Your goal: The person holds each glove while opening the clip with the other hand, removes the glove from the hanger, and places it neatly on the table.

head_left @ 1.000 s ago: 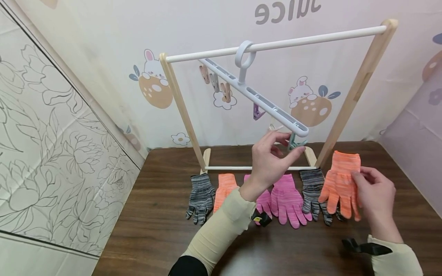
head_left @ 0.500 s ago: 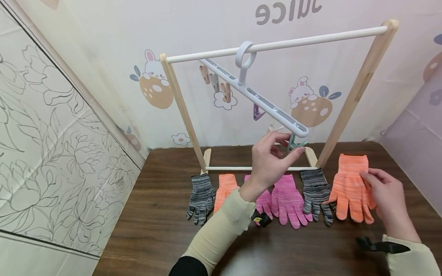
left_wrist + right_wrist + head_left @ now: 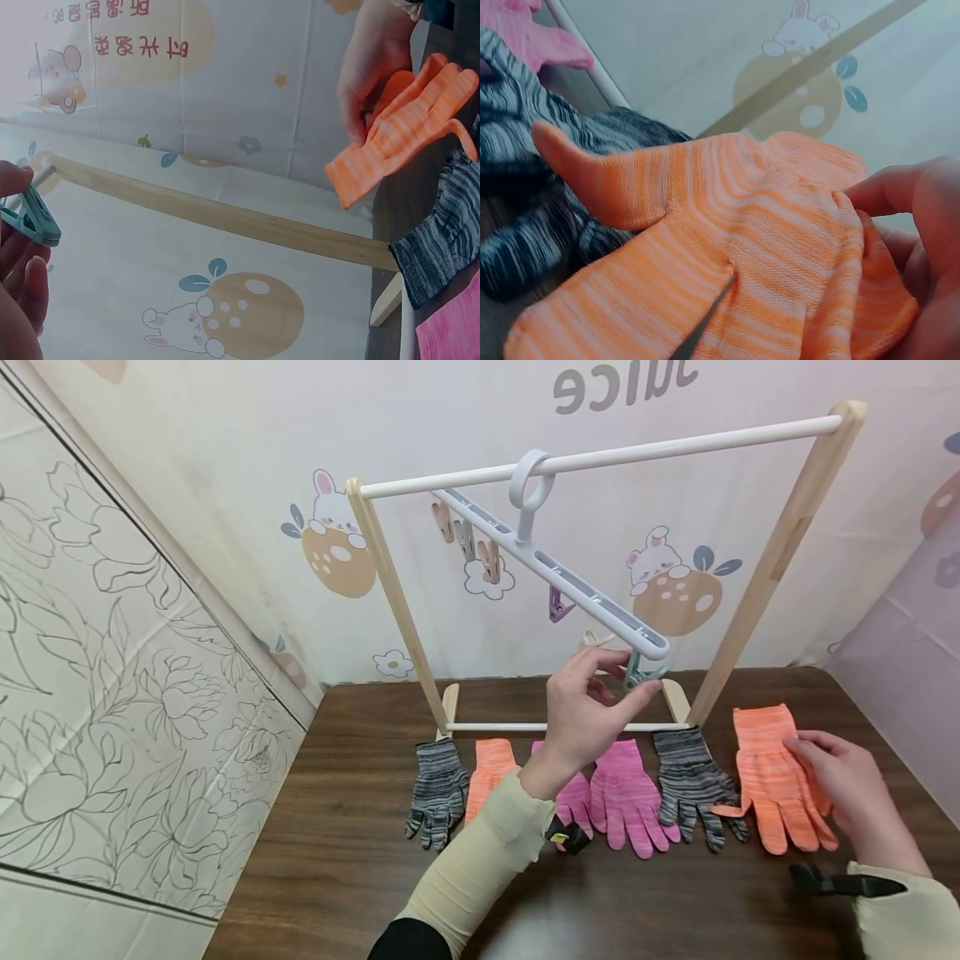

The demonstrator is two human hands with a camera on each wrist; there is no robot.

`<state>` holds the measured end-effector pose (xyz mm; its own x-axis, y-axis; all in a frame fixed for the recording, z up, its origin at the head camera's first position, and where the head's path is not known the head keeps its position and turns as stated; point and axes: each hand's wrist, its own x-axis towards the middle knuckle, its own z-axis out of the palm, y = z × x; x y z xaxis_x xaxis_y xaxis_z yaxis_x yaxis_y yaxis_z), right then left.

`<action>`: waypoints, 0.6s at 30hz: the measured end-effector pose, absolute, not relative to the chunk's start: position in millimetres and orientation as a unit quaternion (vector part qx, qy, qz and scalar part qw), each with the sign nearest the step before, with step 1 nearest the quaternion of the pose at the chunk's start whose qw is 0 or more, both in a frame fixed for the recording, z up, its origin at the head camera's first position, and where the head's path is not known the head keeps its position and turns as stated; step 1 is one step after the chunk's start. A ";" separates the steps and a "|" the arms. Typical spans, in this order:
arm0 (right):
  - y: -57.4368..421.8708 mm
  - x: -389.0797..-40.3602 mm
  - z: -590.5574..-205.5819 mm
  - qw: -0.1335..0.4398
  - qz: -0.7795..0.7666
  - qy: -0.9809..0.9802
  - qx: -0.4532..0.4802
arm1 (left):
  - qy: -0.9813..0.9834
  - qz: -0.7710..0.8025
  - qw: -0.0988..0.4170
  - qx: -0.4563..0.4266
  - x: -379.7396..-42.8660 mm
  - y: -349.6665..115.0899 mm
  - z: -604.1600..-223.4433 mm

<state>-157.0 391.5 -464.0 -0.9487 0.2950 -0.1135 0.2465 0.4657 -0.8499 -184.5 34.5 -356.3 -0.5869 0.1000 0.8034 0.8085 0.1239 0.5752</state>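
Note:
My left hand pinches a green clothespin that hangs under the near end of the white hanger. In the left wrist view the same clothespin sits between thumb and fingers. On the right, my right hand grips an orange knit glove by its side edge, its cuff up and fingers down. Close up in the right wrist view, the orange glove is creased where thumb and finger pinch it. A grey-black striped glove lies just left of it.
The hanger hooks over the white top rail of a wooden-legged rack. Other clothespins, including a purple one, hang along it. Pink gloves, another orange glove and another grey glove lie in a row on the brown table.
My right hand has moved right and slightly down with the orange glove, uncovering more of the grey-black glove. The left hand stays at the green clothespin.

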 end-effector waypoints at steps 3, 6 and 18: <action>397.2 -160.8 -467.6 0.018 0.469 -0.869 -0.160 | -0.684 -0.572 0.308 -0.333 -184.6 34.5 -356.2; 402.1 -161.2 -467.8 0.004 0.456 -0.874 -0.165 | -0.684 -0.572 0.306 -0.334 -184.5 34.4 -356.3; 408.5 -161.3 -459.0 -0.047 0.426 -0.877 -0.215 | -0.685 -0.571 0.305 -0.334 -184.9 33.7 -357.1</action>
